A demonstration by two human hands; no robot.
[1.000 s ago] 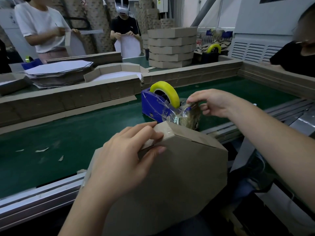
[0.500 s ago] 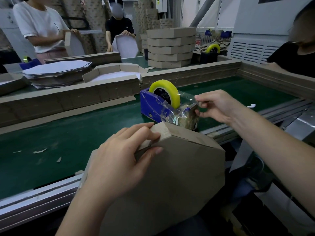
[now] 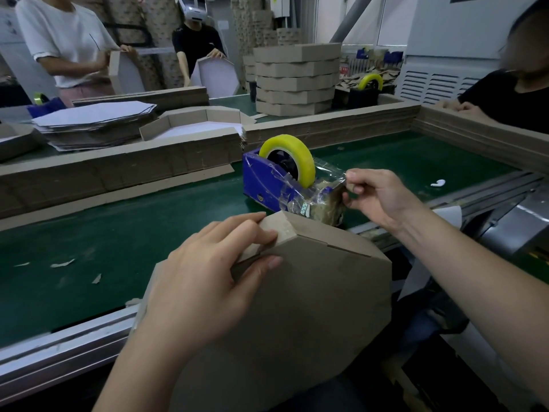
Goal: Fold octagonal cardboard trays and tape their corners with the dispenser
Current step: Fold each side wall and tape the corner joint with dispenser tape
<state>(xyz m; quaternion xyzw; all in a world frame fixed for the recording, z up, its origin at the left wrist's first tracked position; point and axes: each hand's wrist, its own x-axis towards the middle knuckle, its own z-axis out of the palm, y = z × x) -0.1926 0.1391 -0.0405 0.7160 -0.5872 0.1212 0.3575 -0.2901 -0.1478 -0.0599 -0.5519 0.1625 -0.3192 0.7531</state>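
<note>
A brown octagonal cardboard tray point(image 3: 312, 307) stands tilted on its edge against my lap, its underside facing me. My left hand point(image 3: 208, 281) pinches its top corner, thumb and fingers pressing two folded walls together. Just beyond it on the green belt sits a blue tape dispenser point(image 3: 267, 182) with a yellow roll point(image 3: 289, 154). My right hand point(image 3: 374, 197) is at the dispenser's cutter end, thumb and forefinger shut on a strip of clear tape point(image 3: 329, 172) stretched from the roll.
The green conveyor belt point(image 3: 104, 242) has a low cardboard wall point(image 3: 118, 171) behind it and scraps on it. Beyond lie flat blanks point(image 3: 95, 120), a folded tray point(image 3: 196, 126) and a stack of finished trays point(image 3: 297, 78). Three other people work around the line.
My right hand has pulled the tape end out to the right, away from the roll, lengthening the strip. My left hand keeps its hold on the tray's corner.
</note>
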